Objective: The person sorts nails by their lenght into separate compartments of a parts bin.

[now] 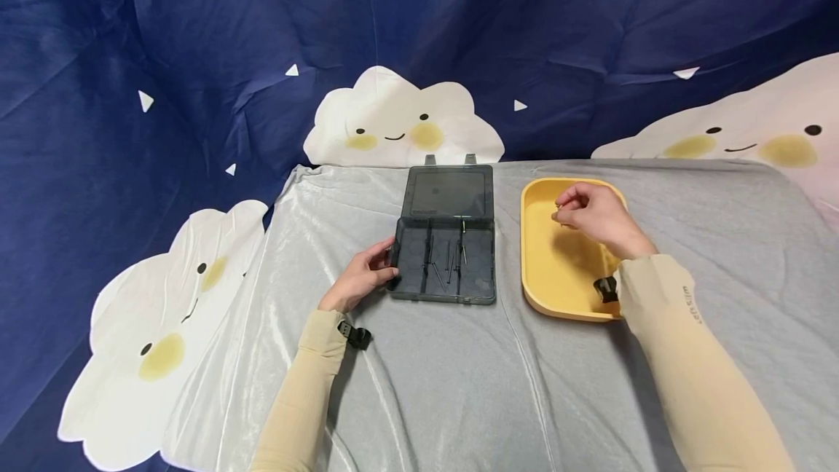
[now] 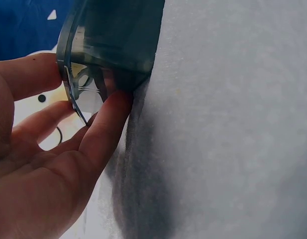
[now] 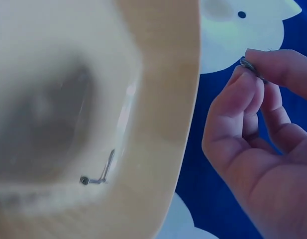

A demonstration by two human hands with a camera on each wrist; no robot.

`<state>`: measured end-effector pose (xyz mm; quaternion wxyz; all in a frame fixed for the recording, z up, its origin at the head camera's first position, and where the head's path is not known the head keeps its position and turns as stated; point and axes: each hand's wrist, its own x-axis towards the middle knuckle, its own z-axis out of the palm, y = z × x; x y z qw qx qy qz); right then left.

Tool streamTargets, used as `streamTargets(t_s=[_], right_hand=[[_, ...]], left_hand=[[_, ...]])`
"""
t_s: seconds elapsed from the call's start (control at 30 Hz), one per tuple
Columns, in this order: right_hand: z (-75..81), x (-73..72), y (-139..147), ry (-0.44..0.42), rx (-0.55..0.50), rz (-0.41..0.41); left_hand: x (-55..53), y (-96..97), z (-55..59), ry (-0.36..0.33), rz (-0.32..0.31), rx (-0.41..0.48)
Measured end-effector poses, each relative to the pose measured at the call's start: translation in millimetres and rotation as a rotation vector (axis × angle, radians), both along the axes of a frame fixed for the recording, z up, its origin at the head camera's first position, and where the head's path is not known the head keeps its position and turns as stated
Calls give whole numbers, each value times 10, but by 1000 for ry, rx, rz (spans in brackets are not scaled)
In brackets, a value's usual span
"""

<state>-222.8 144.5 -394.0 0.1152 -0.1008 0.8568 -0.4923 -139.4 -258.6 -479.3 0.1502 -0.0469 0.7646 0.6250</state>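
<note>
A dark translucent compartment box [image 1: 477, 268] lies on the cloth with its lid [image 1: 448, 191] folded back. Several thin nails or screws [image 1: 449, 256] lie around its middle compartment and dividers. My left hand [image 1: 357, 279] grips the box's near left corner, thumb and fingers around the wall [image 2: 66, 74]. Over the yellow tray [image 1: 534, 268], my right hand [image 1: 599, 217] pinches a small metal screw [image 3: 249, 65] between thumb and fingertips; most of it is hidden. A nail-like piece [image 3: 109, 164] and another small screw [image 3: 84, 179] lie in a corner of the tray.
Grey cloth [image 1: 446, 384] with soft folds covers the table. Behind it hangs a dark blue curtain [image 1: 419, 13] with cloud prints. The tray's raised rim stands right of the box, with a strip of cloth between them.
</note>
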Motion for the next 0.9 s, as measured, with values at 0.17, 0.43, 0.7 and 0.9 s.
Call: streamTargets(t_s=[0.17, 0.43, 0.7, 0.9], right_hand=[[53, 47, -88, 32, -20, -1], [127, 94, -239, 38, -53, -11], [85, 105, -374, 43, -80, 3], [27, 112, -508, 28, -109, 35]], left_hand=[[3, 1, 11, 1, -7, 14], [-4, -7, 49, -16, -25, 26], [8, -3, 32, -5, -16, 30], [6, 2, 4, 4, -6, 13]])
